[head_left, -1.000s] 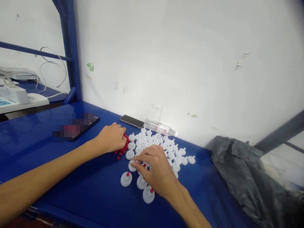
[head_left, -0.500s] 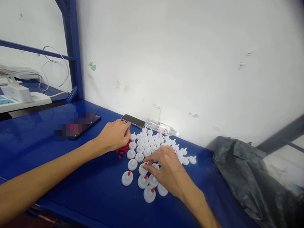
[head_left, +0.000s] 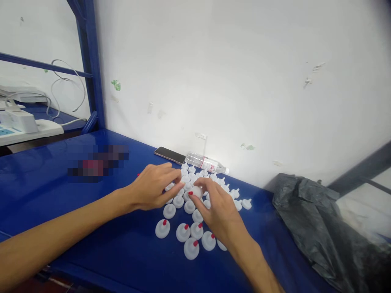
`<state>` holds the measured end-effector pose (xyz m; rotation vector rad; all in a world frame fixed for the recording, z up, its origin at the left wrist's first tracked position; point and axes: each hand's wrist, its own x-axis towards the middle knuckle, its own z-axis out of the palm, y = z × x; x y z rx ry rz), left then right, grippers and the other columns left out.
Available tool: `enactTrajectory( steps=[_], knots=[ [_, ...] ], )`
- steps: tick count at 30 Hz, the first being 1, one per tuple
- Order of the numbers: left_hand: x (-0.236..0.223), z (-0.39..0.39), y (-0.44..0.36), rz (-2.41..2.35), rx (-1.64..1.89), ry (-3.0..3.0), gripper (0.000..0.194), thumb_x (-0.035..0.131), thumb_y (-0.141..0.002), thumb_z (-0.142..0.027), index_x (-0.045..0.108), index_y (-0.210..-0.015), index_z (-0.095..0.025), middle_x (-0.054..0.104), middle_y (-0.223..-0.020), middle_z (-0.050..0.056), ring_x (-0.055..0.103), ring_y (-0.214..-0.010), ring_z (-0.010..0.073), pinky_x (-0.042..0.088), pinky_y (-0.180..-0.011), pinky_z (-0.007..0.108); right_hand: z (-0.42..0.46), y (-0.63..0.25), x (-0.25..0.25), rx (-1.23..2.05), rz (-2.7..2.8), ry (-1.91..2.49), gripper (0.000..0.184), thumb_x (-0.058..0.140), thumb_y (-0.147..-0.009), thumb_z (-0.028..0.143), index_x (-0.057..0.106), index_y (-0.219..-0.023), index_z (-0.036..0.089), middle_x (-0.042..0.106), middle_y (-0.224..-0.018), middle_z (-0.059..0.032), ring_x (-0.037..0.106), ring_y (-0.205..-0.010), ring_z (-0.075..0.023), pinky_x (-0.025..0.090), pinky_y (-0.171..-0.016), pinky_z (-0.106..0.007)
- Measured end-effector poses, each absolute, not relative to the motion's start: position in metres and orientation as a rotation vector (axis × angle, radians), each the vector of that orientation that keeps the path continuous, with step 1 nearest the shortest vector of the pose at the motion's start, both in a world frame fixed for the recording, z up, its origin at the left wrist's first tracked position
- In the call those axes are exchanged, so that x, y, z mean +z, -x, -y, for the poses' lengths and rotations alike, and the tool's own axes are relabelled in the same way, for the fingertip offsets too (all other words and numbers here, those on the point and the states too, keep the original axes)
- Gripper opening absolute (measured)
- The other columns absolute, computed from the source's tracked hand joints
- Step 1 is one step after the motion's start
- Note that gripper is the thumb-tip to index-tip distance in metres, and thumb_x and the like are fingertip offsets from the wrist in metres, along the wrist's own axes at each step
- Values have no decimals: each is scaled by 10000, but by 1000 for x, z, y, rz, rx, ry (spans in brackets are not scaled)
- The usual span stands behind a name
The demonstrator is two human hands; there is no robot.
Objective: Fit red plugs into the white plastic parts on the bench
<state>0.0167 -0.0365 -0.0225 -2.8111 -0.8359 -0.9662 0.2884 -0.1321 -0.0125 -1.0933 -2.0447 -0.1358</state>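
My right hand pinches a round white plastic piece with a spout between thumb and fingers, above the group. A small red cap shows at its tip by my thumb. My left hand is just to the left, thumb and forefinger curled close together; whatever they hold, if anything, cannot be made out. Beneath both hands lie several white spouted pieces. Nearer me, several more wear red caps, among them one white capped piece. My left hand hides most of the loose red caps.
A phone and a clear plastic bottle lie by the wall on the blue table. A blurred-out object lies at the left. A dark plastic bag is at the right, a white power strip far left.
My left hand has moved right from the red caps towards my right hand. My right hand has lifted a white piece from the near group and moved away from me.
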Motion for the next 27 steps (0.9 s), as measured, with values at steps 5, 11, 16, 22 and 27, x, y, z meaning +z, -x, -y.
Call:
enactTrajectory(
  steps=[5,11,16,22,27],
  knots=[
    [-27,50,-26,724,-872,3015,336,601,-1262,-526,716,-1009,-337,744,-835,30,644,-715,297,450,-674,466,135,-286,-19,-244,2134,1014,254,1005,-1151,353,782,-1268,321,902,-985,32,897,-779,-245,783,-763,-361],
    [-21,54,-28,714,-769,3060,322,573,-1279,-415,681,-986,-335,743,-861,35,673,-742,300,468,-697,465,134,-287,-16,-330,2142,930,258,976,-1209,440,830,-1337,271,915,-1001,-13,920,-842,-256,794,-828,-355],
    [-33,51,-33,680,-839,3061,366,489,-1293,-368,635,-960,-326,700,-835,23,646,-696,278,439,-671,449,132,-288,-17,-323,2124,899,248,1011,-1177,329,860,-1351,237,947,-1059,-45,937,-890,-257,817,-864,-354],
    [-28,55,-39,860,-1230,3152,487,402,-1285,-421,378,-808,-328,530,-672,-25,500,-604,246,407,-646,442,125,-304,-18,-491,2144,868,243,864,-1208,143,938,-1383,294,1018,-1297,-103,983,-1042,-300,851,-988,-438],
    [-16,34,-17,1198,-1452,2809,510,353,-1278,-410,283,-781,-320,439,-662,-36,427,-628,214,383,-683,406,124,-340,-5,-428,1882,1176,127,817,-1226,302,922,-1155,309,994,-1062,-76,974,-912,-331,810,-853,-448]
  ],
)
